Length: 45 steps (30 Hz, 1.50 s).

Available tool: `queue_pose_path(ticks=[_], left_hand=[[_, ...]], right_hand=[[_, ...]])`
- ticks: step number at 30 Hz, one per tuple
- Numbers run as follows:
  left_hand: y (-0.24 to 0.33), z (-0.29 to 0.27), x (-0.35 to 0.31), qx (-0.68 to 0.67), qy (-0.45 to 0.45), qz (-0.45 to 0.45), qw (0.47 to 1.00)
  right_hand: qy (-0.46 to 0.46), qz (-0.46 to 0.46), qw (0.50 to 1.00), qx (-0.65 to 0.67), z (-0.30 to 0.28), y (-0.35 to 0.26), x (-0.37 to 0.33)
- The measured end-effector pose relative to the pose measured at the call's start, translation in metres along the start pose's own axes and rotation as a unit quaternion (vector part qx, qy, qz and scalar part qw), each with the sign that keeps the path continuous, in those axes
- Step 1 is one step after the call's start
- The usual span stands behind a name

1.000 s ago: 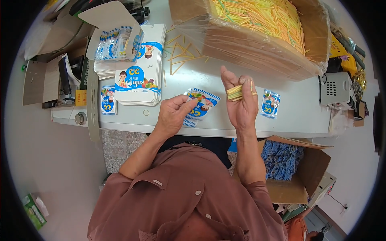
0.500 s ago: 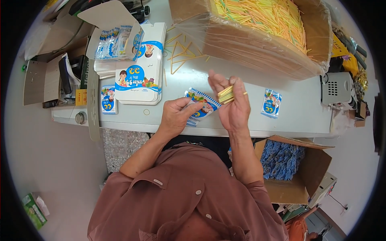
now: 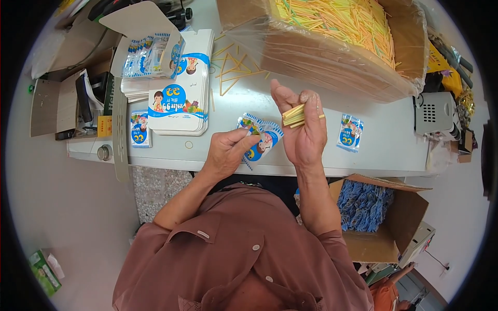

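Note:
Between its thumb and fingers my left hand (image 3: 226, 150) pinches a blue-and-white printed packet (image 3: 267, 139). My right hand (image 3: 305, 132) is closed on a small bundle of thin yellow sticks (image 3: 295, 116), which lies across its palm under the thumb. The bundle sits just to the right of the packet's top edge, apart from it. A second packet (image 3: 350, 133) of the same kind lies flat on the table to the right, and another packet (image 3: 140, 128) lies at the left beside a stack of printed white cartons (image 3: 179, 122).
A plastic-lined cardboard box (image 3: 332, 67) of coloured sticks stands at the back. Loose sticks (image 3: 236, 70) lie beside it. An opened carton (image 3: 140, 18) holding several packets rests on the stack. Below the table's right edge, another box (image 3: 371, 246) contains blue packets.
My right hand has moved slightly up and right with the sticks, away from the packet. The packet has tilted in my left hand, which has barely moved.

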<state>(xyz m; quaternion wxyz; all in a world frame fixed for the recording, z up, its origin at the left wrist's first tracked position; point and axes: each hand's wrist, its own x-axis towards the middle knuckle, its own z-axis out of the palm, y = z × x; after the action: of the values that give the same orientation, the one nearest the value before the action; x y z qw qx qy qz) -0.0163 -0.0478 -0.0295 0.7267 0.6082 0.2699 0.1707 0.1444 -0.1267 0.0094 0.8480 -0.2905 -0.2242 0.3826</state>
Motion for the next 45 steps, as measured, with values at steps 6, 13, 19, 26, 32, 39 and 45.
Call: queue_pose_path(ticks=[6, 13, 19, 26, 32, 39, 45], left_hand=[[0.008, 0.004, 0.0, 0.034, -0.031, 0.035, 0.998], [0.009, 0.004, 0.0, 0.054, -0.033, 0.029, 0.998], [0.005, 0.005, 0.0, 0.028, -0.011, 0.007, 1.0], [0.01, 0.009, -0.001, 0.002, -0.006, -0.014, 1.0], [0.008, 0.018, 0.001, -0.122, 0.013, -0.019, 0.992], [0.001, 0.016, 0.004, -0.176, 0.023, -0.001, 0.984], [0.003, 0.014, 0.004, -0.161, 0.031, 0.047, 0.985]], right_hand=[[0.013, 0.012, 0.999, -0.028, 0.011, -0.001, -0.005], [0.013, 0.035, 0.998, -0.044, 0.009, 0.006, -0.013], [0.004, 0.075, 0.995, -0.059, 0.004, 0.005, -0.02], [-0.009, 0.111, 0.988, -0.102, -0.003, 0.011, -0.025], [-0.065, 0.177, 0.973, -0.132, -0.01, 0.014, -0.03], [0.049, 0.04, 0.987, -0.15, 0.005, 0.008, -0.035], [-0.024, 0.02, 0.934, -0.356, 0.0, -0.009, -0.043]])
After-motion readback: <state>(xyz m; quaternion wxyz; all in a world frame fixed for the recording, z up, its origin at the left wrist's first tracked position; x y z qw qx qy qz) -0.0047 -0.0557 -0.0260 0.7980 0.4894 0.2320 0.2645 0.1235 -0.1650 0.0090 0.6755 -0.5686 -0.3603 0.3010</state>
